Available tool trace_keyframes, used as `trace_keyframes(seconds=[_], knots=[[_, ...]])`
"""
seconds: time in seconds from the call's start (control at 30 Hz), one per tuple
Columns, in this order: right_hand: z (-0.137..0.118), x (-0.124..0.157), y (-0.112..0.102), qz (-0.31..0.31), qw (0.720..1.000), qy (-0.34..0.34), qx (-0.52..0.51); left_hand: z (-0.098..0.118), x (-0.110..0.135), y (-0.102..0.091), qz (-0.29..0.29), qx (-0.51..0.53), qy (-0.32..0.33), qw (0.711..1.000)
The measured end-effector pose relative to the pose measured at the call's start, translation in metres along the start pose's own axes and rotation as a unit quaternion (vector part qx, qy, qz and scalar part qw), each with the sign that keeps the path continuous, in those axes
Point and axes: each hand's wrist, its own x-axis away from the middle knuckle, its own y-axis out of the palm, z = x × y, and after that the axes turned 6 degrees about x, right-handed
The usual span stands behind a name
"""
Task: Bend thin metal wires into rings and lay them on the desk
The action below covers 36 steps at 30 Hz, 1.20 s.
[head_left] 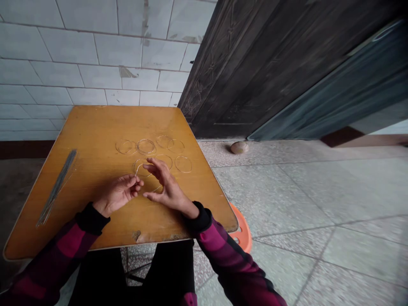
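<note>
A thin wire (137, 170) rises in a curve from between the thumb and fingertips of my left hand (119, 193), which is pinched shut on it. Close by on the right, my right hand (167, 185) is open, its thumb and fingers spread in a C shape near the wire. Whether its fingers touch the wire I cannot tell. Beyond both hands, several wire rings (146, 146) lie on the wooden table (95, 127), some overlapping. A single ring (183, 164) lies apart at the right. My right hand partly hides the nearest rings.
A bundle of straight wires (59, 187) lies along the table's left side. White wall tiles (117, 46) stand behind the table. An orange stool (242, 231) shows under its right corner. On the floor near the dark wooden door (229, 85) lies a roundish object (239, 147).
</note>
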Motion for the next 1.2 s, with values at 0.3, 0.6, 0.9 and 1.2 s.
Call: trace_keyframes(seconds=[0.3, 0.6, 0.9, 1.2], knots=[[-0.0046, 0.0024, 0.0007, -0.019, 0.999, 0.022, -0.016, -0.0094, 0.0000, 0.0039, 0.001, 0.022, 0.002, 1.000], [-0.0020, 0.0033, 0.0002, -0.036, 0.998, 0.016, -0.049, -0.0089, 0.0015, 0.0062, 0.002, 0.022, 0.010, 1.000], [0.0011, 0.0038, -0.0003, -0.042, 0.998, 0.023, -0.039, -0.0070, 0.0011, 0.0069, -0.003, 0.017, 0.005, 1.000], [-0.0020, -0.0014, -0.0050, -0.029, 0.999, -0.010, 0.033, -0.0052, 0.0003, 0.0043, 0.010, 0.012, 0.007, 1.000]])
